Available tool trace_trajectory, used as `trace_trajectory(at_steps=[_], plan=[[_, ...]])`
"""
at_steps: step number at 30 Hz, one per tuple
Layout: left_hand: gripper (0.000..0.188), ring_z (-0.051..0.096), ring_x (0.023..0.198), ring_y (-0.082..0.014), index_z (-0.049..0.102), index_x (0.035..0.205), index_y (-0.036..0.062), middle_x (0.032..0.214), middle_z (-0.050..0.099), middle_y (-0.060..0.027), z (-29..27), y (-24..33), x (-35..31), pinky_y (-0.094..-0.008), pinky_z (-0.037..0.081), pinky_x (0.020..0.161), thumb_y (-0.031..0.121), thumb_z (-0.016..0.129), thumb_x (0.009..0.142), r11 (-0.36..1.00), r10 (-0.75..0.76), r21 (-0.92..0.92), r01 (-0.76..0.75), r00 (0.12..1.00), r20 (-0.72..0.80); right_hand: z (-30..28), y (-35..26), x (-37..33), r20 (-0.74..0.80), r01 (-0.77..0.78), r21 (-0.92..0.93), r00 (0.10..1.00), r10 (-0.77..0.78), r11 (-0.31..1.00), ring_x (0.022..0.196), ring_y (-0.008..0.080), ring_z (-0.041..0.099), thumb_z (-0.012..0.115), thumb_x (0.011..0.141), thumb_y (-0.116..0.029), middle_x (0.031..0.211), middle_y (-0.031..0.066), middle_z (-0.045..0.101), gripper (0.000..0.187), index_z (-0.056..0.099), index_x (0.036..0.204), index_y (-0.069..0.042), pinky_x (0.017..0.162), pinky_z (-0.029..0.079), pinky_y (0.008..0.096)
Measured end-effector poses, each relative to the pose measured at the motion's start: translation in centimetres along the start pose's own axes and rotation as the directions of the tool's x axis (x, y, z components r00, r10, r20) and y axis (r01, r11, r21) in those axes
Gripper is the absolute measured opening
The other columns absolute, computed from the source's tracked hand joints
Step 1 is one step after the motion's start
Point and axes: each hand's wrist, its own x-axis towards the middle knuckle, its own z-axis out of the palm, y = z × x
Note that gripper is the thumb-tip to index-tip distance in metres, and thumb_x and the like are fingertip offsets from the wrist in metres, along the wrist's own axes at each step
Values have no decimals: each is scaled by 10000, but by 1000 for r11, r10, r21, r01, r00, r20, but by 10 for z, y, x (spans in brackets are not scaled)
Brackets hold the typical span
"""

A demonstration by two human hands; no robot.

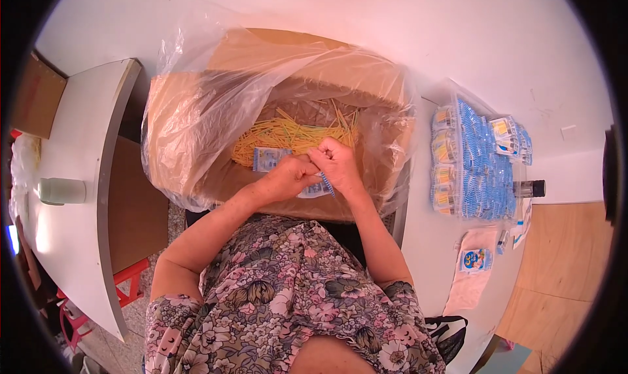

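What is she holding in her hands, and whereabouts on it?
Both hands, left and right, pinch a small blue-and-white packet at its top edge.

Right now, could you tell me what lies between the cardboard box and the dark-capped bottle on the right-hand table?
In the head view, a stack of blue-and-yellow packets in clear plastic lies on the white table, between the cardboard box and the bottle.

Yellow sticks, brown cardboard box, clear plastic liner, blue-and-white packets, floral-patterned sleeve, white table
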Motion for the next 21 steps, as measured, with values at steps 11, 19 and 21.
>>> trace_trajectory(at_steps=[11, 19, 21], plan=[[142, 464, 584, -137, 569, 764, -38, 637, 506, -88, -6, -3, -5, -303, 395, 563, 80, 620, 825, 982, -169, -32, 184, 949, 266, -13, -3, -1, 2, 7, -75, 1000, -7, 997, 579, 68, 421, 612, 844, -188, 591, 24, 452, 239, 508, 720, -12, 509, 372, 259], [132, 492, 671, -43, 622, 794, -13, 691, 560, 9, -17, -24, -11, -241, 414, 600, 106, 613, 850, 851, -398, -351, 390, 916, 54, -34, 40, -12, 174, 53, -649, 982, 80, 759, 582, 73, 443, 617, 827, -194, 563, 70, 463, 200, 558, 758, -15, 527, 393, 284], [124, 527, 726, -39, 665, 876, -3, 780, 616, 29, -22, -22, -10, -217, 439, 661, 103, 603, 863, 790, -448, -441, 427, 892, 60, -27, 41, -25, 253, 41, -727, 944, 211, 686, 585, 56, 442, 622, 831, -195, 565, 30, 471, 210, 553, 725, -27, 516, 377, 256]])
